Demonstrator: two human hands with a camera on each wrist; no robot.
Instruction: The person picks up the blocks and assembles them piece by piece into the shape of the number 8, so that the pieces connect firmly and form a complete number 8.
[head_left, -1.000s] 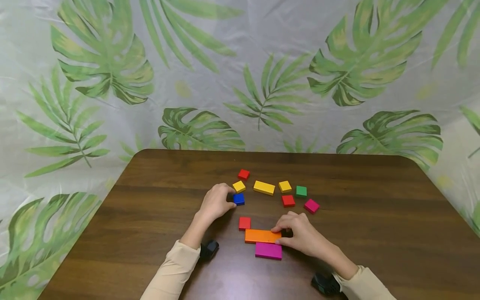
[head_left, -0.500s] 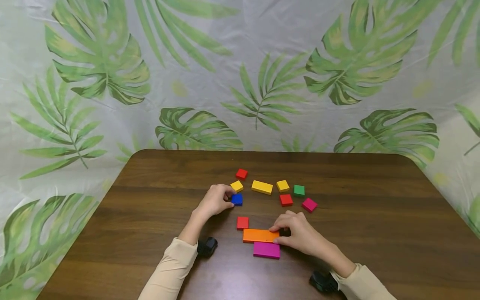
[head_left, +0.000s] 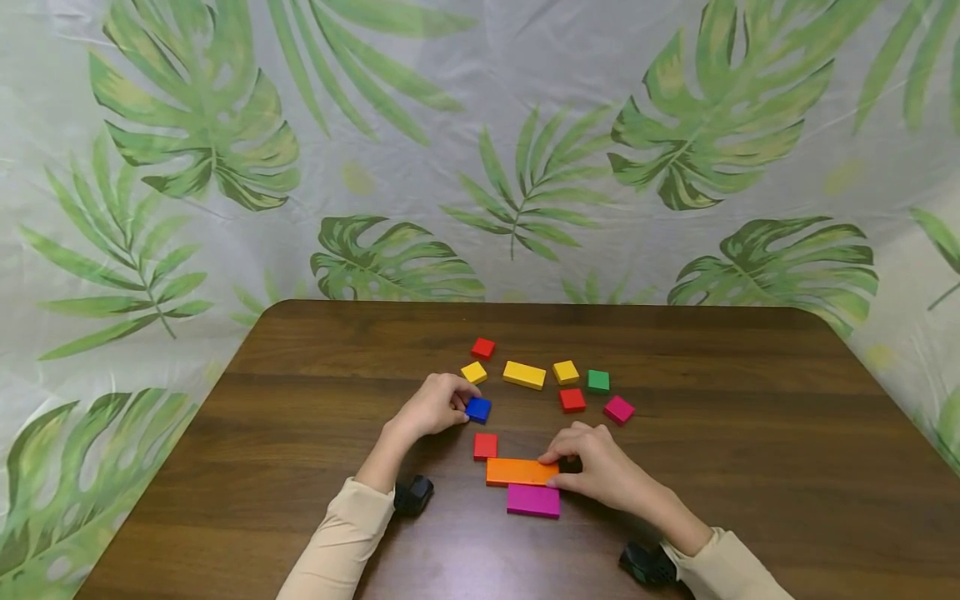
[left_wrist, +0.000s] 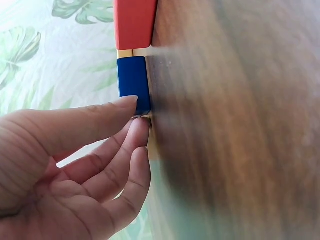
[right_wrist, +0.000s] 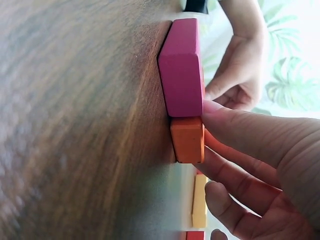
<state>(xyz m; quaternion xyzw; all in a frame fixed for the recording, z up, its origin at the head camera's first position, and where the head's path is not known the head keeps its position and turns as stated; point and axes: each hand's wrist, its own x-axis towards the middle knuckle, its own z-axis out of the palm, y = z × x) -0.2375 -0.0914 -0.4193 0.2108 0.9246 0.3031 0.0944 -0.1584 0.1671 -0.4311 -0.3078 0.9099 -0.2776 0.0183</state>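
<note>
The left hand point(head_left: 435, 406) pinches the blue square block point(head_left: 478, 409) between thumb and fingers; the block lies on the desk point(head_left: 300, 433) right at the fingertips, turned a little askew. The right hand point(head_left: 596, 467) grips the right end of the long orange block point(head_left: 517, 472), thumb on the near edge and a finger on the far edge; the rest of that block extends leftward from the hand, flat on the desk.

Along the orange block's near side, to the left of the right hand and just below its thumb, lies the magenta rectangular block point(head_left: 533, 501), its side against the orange one. Between the two hands, nearer to the left one, a red square block point(head_left: 485, 446) sits close by the orange block's far left corner.

Just beyond the left fingertips is a small yellow block point(head_left: 474, 372), with a second red block point(head_left: 483, 347) farther out. Beyond the right hand, toward its left, lie the long yellow block point(head_left: 524, 375), a yellow square block point(head_left: 566, 372) and a third red block point(head_left: 572, 400); beyond its knuckles are the green block point(head_left: 597, 381) and the pink block point(head_left: 618, 410). Cream sleeves point(head_left: 337, 533) cover both forearms.
</note>
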